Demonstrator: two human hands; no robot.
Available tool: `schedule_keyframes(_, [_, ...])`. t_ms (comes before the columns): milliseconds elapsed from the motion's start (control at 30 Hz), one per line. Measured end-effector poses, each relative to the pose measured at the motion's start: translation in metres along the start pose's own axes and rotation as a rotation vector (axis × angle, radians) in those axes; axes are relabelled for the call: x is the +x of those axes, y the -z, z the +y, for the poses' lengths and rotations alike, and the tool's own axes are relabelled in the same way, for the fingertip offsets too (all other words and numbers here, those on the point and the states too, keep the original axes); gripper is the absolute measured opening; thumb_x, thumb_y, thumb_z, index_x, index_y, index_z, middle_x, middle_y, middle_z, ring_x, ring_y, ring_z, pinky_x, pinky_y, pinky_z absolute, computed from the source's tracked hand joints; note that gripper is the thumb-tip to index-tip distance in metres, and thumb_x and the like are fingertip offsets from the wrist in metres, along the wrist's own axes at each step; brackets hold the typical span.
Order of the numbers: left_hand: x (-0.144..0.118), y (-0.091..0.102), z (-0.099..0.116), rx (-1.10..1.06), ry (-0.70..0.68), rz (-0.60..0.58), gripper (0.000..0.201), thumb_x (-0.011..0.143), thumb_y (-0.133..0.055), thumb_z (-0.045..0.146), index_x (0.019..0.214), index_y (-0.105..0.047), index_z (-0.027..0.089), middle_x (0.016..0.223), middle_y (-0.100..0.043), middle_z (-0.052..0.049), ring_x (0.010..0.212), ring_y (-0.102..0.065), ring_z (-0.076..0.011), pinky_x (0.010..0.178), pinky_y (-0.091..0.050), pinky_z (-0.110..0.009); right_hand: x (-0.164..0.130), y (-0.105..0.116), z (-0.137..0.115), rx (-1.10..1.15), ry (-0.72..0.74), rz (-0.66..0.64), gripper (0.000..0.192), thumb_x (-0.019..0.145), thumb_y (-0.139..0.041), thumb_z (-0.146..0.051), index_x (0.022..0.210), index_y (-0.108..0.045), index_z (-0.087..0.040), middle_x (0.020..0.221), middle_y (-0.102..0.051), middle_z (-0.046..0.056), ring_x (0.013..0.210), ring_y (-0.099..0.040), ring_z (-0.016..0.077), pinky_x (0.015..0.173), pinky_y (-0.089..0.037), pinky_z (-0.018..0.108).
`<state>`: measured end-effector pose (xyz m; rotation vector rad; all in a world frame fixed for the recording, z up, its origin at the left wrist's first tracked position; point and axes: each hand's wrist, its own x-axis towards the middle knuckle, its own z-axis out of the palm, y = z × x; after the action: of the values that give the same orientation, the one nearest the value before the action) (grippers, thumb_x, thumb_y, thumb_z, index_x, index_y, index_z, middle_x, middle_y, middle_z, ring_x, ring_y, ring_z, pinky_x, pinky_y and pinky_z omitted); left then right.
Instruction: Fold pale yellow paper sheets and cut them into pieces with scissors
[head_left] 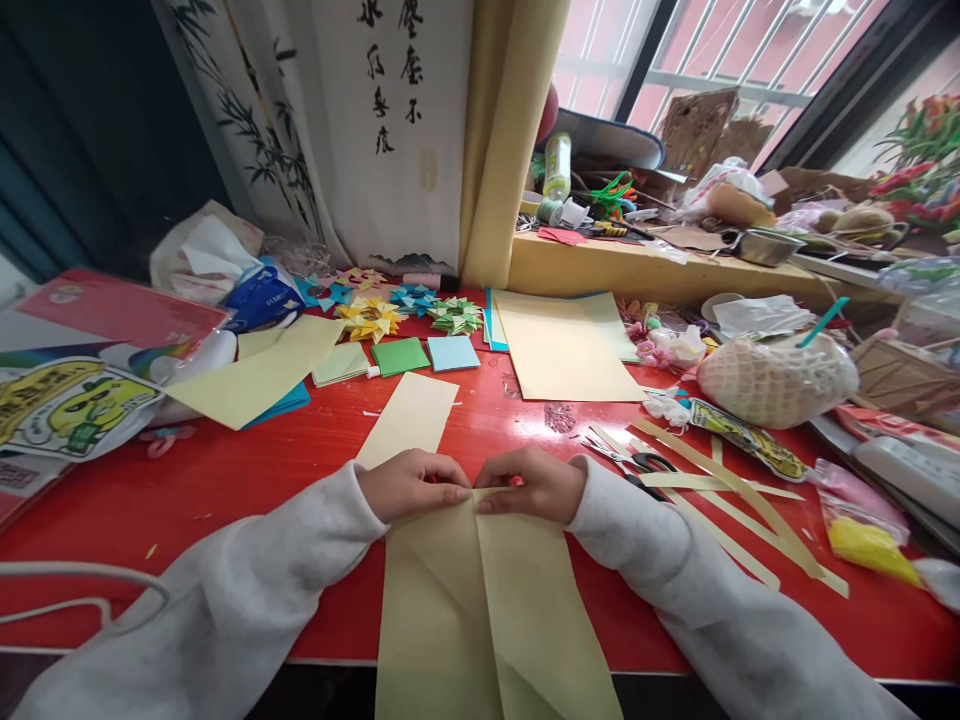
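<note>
A large pale yellow sheet of paper (442, 620) with creases down its middle hangs over the table's front edge towards me. My left hand (420, 484) pinches its top edge, thumb on the near side. Close beside it, my right hand (529, 484) pinches the same edge just right of the centre crease; a small red spot shows at its fingers. Beyond my left hand lies a narrower piece of cream paper (412, 415). To the right of my right hand are scissors (649, 463) with black handles, partly under cut yellow paper strips (735, 490).
Stacked cream sheets (570, 345) lie at the back of the red table (247, 470). Left of them are small green (399, 357) and light blue (453, 352) paper squares and folded paper stars (371, 318). A net-wrapped coconut (780, 378) with a straw stands right. A white cable (82, 572) crosses front left.
</note>
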<state>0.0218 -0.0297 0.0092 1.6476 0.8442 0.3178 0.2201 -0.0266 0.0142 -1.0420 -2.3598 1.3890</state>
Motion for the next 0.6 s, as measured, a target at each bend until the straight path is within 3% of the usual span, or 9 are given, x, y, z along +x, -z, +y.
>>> schedule_keyframes(267, [-0.0003, -0.0036, 0.0008, 0.028, -0.041, -0.011, 0.02, 0.072, -0.052, 0.032, 0.069, -0.058, 0.013, 0.066, -0.051, 0.001, 0.064, -0.045, -0.0104, 0.06, -0.036, -0.021, -0.0017, -0.0026, 0.0001, 0.035, 0.071, -0.079, 0.025, 0.074, -0.052, -0.04, 0.073, -0.057, -0.015, 0.059, -0.048, -0.003, 0.055, -0.041, 0.0075, 0.053, -0.034, 0.021])
schedule_keyframes(600, [-0.0027, -0.0011, 0.0093, -0.039, -0.013, -0.008, 0.017, 0.07, -0.054, 0.029, 0.067, -0.057, 0.013, 0.067, -0.051, 0.001, 0.065, -0.047, -0.0112, 0.06, -0.037, -0.021, -0.0026, -0.0041, -0.0041, 0.08, 0.104, -0.016, 0.022, 0.074, -0.053, -0.035, 0.073, -0.058, -0.014, 0.061, -0.051, -0.001, 0.058, -0.044, 0.0084, 0.055, -0.037, 0.021])
